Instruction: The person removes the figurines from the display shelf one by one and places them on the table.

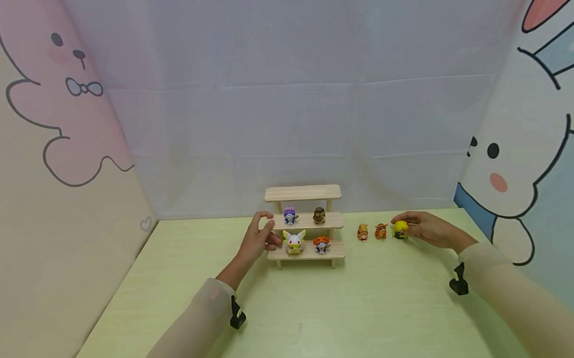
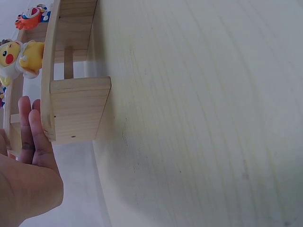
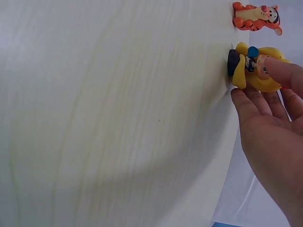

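Note:
My right hand (image 1: 426, 229) pinches a yellow-haired toy figurine (image 1: 401, 229) with a dark base, on the table's right side. In the right wrist view the thumb lies over the figurine's face, with the fingers behind it. At the left end of a three-tier wooden display shelf (image 1: 303, 192), my left hand (image 1: 257, 239) has its fingers extended beside the lowest board (image 2: 80, 111). On that board stand a white-and-yellow eared figurine (image 1: 294, 243) and an orange-capped figurine (image 1: 321, 245). The middle tier bears a purple-hatted figurine (image 1: 289, 216) and a brown figurine (image 1: 319, 215).
Between the shelf and my right hand stand a red-and-yellow bear figurine (image 1: 362, 232) and an orange striped tiger figurine (image 1: 380, 231). A white cloth (image 1: 294, 120) hangs behind the pale table (image 1: 293, 317). Side walls with cartoon animals rise at left and right.

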`<act>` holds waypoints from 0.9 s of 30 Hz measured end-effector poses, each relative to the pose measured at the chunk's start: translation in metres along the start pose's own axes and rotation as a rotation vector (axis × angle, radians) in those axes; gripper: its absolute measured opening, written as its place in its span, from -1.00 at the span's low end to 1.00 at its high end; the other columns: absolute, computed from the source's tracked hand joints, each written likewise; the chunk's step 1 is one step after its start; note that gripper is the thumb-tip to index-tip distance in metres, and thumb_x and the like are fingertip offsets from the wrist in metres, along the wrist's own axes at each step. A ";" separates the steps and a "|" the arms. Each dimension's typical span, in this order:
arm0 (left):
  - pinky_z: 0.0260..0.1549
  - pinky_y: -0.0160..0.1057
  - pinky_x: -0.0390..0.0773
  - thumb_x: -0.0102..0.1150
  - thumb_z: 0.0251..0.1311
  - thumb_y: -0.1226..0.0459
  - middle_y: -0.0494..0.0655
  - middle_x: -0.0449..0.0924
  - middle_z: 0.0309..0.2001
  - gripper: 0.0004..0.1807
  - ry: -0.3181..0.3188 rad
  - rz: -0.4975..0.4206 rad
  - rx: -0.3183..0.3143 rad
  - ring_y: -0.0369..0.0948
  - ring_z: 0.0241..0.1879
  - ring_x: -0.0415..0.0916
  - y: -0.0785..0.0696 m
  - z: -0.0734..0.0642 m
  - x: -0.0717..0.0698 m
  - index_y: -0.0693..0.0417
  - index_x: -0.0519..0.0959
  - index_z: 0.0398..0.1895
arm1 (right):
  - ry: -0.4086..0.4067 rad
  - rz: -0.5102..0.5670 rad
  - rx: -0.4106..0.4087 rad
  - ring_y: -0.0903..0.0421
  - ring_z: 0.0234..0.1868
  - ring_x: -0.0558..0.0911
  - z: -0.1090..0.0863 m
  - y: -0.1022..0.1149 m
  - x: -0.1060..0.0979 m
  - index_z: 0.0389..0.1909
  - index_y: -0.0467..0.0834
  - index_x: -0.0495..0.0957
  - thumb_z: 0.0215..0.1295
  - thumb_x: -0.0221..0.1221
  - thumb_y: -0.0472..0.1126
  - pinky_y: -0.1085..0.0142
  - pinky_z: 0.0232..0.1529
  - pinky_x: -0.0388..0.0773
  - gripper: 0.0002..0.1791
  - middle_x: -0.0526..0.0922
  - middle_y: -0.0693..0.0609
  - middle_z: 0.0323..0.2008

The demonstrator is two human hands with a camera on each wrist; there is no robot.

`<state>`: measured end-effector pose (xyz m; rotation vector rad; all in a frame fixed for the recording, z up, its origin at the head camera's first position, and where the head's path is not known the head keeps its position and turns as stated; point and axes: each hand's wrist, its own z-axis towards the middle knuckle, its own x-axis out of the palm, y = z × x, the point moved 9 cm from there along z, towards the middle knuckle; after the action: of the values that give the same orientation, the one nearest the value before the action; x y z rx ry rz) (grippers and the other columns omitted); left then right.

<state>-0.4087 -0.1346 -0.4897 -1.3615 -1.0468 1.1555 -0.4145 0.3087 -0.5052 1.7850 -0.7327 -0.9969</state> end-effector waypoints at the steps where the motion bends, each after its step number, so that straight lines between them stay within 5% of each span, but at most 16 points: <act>1: -0.51 -0.33 0.60 -0.04 0.63 0.09 -0.03 0.69 -0.54 -0.65 -0.004 0.005 0.003 -0.23 -0.50 0.67 0.000 0.000 0.000 -0.02 0.29 0.31 | 0.000 0.000 -0.002 -0.27 0.48 0.21 0.000 0.000 0.000 0.45 -0.40 0.24 0.48 0.07 -0.44 0.31 0.22 0.51 -0.44 0.08 -0.41 0.54; 9: -0.51 -0.33 0.61 -0.05 0.63 0.09 -0.04 0.68 -0.55 -0.69 -0.021 0.022 0.007 -0.22 -0.50 0.67 0.001 -0.001 -0.001 -0.03 0.31 0.27 | 0.031 -0.024 -0.016 -0.40 0.57 0.00 -0.004 0.006 0.003 0.51 -0.42 0.14 0.50 0.09 -0.38 0.40 0.21 0.45 -0.36 -0.03 -0.43 0.57; 13: -0.53 -0.33 0.61 -0.05 0.63 0.10 -0.05 0.68 -0.56 -0.70 -0.022 0.013 0.010 -0.23 -0.51 0.66 0.001 -0.001 -0.001 -0.03 0.31 0.26 | 0.043 -0.038 -0.015 -0.42 0.59 -0.15 -0.005 0.007 0.001 0.54 -0.41 0.09 0.50 0.11 -0.37 0.12 0.43 0.32 -0.32 -0.07 -0.41 0.59; 17: -0.53 -0.32 0.61 -0.05 0.63 0.11 -0.06 0.68 -0.57 -0.70 -0.020 0.012 0.011 -0.22 -0.51 0.67 0.001 0.000 -0.001 -0.02 0.32 0.27 | 0.065 -0.031 -0.025 -0.42 0.60 -0.22 -0.005 0.010 -0.001 0.56 -0.41 0.02 0.52 0.11 -0.37 -0.22 0.50 -0.04 -0.28 -0.07 -0.40 0.59; 27: -0.51 -0.31 0.63 -0.05 0.63 0.09 -0.04 0.70 -0.55 -0.62 -0.007 0.008 0.013 -0.22 -0.50 0.69 -0.001 -0.001 -0.001 0.02 0.29 0.34 | 0.084 -0.018 -0.042 -0.39 0.60 -0.16 -0.007 0.027 -0.006 0.58 -0.40 -0.02 0.57 0.06 -0.37 -0.29 0.51 -0.21 -0.29 -0.07 -0.40 0.60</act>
<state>-0.4082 -0.1353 -0.4891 -1.3538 -1.0382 1.1720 -0.4129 0.3064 -0.4762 1.7885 -0.6397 -0.9363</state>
